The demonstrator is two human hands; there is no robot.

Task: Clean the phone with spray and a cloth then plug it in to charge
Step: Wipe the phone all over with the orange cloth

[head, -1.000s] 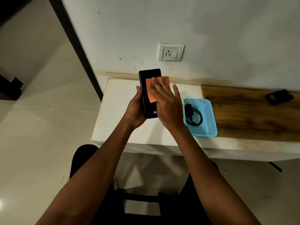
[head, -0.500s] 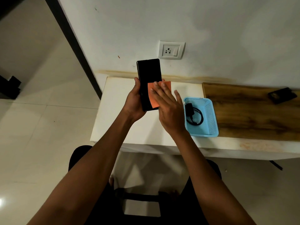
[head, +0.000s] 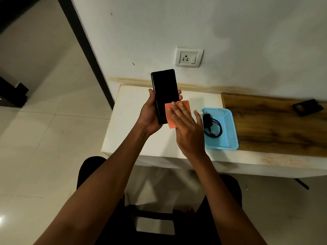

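Probably a home room: tiled floor [head: 44,138], wall socket [head: 189,57], plain white table [head: 131,121] against painted wall [head: 230,32]

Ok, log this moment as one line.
step: wiping | left hand: grips phone | right hand: presses cloth on screen | charger: in basket

Dim indoor light, muted and slightly warm. Small bright glare patch on the floor tiles [head: 1,220] at lower left. Soft shadows under the table [head: 159,152]. Wide-angle bending: the dark door frame [head: 85,43] leans strongly. Detail soft throughout; black phone [head: 165,89] screen shows no reflection.
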